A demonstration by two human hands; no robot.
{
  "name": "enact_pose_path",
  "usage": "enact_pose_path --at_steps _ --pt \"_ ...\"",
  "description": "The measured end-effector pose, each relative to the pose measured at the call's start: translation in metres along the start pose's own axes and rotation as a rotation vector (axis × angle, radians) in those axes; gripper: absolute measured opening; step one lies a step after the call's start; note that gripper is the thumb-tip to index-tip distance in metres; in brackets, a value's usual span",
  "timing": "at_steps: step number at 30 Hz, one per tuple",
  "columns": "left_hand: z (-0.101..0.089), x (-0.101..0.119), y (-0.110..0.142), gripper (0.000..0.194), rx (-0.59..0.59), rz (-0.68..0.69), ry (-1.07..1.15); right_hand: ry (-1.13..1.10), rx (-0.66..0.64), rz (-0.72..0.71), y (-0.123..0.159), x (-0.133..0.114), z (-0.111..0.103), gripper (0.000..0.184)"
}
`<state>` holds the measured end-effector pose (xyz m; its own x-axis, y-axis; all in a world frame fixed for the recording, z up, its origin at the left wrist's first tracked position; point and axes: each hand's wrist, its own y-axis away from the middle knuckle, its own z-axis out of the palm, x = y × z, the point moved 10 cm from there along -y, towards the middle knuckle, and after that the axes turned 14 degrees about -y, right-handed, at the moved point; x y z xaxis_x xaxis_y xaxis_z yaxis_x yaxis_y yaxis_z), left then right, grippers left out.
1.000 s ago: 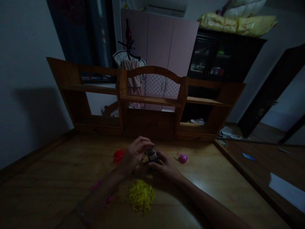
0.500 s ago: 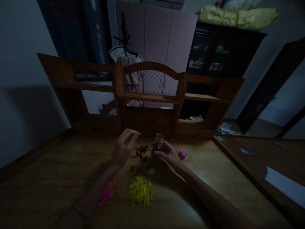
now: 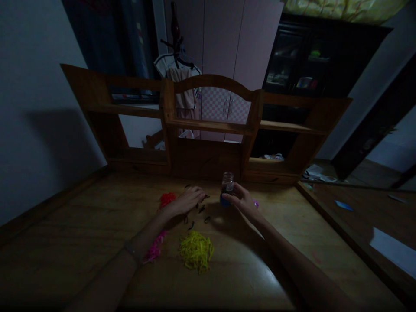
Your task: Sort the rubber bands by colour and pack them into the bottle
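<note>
My right hand (image 3: 243, 200) holds a small clear glass jar (image 3: 228, 178) upright, its mouth uncovered and dark contents low inside. Something blue (image 3: 224, 199) shows at the jar's lower part; I cannot tell whether it is in, under or behind it. My left hand (image 3: 190, 199) reaches down over scattered black rubber bands (image 3: 202, 209), fingers together and fingertips among them; what they pinch is too dark to see. Nearer me lies a heap of yellow rubber bands (image 3: 196, 252). A pink heap (image 3: 155, 248) is beside my left forearm, and a red heap (image 3: 167, 199) beyond my left wrist.
The wooden desk (image 3: 260, 277) has a shelf unit (image 3: 211, 126) along its back edge. A purple-pink object (image 3: 256, 203) is partly hidden behind my right hand. At right, a lower wooden surface bears white paper (image 3: 393, 251) and a blue card (image 3: 343, 205).
My left hand has come down from above the desk onto the black rubber bands. The jar stays in my right hand. The whole view has shifted slightly.
</note>
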<state>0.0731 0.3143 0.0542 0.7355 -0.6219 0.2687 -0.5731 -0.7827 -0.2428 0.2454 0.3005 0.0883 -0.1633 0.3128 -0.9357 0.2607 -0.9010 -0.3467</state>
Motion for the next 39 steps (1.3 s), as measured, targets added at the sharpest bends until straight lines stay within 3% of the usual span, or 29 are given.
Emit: enact_pose_path --at_steps 7,12,15,18,22,26,34,39 --pt "-0.019 0.021 0.029 0.031 -0.245 0.105 0.203 -0.032 0.016 0.005 0.0 -0.004 0.0 0.039" --pt "-0.022 0.008 0.046 0.067 -0.315 0.07 0.132 -0.032 0.005 0.011 0.0 -0.005 0.001 0.036" --pt "-0.012 0.006 0.047 0.072 -0.354 0.013 0.122 -0.03 0.002 0.011 0.001 -0.006 0.003 0.035" --pt "-0.006 0.014 0.042 0.067 -0.355 -0.03 0.146 -0.031 -0.007 0.019 0.002 -0.006 0.005 0.037" --pt "-0.004 0.025 0.035 0.046 -0.344 -0.03 0.187 -0.024 -0.008 0.017 0.002 -0.006 0.005 0.038" --pt "-0.001 0.024 0.035 0.035 -0.36 -0.036 0.253 -0.006 -0.033 0.01 0.003 -0.007 0.007 0.037" --pt "-0.023 0.009 0.042 0.045 -0.281 0.025 0.337 0.006 -0.054 -0.008 0.003 -0.012 0.01 0.036" --pt "-0.017 0.006 0.043 0.059 -0.245 0.006 0.2 0.007 -0.048 0.008 0.003 -0.011 0.01 0.038"
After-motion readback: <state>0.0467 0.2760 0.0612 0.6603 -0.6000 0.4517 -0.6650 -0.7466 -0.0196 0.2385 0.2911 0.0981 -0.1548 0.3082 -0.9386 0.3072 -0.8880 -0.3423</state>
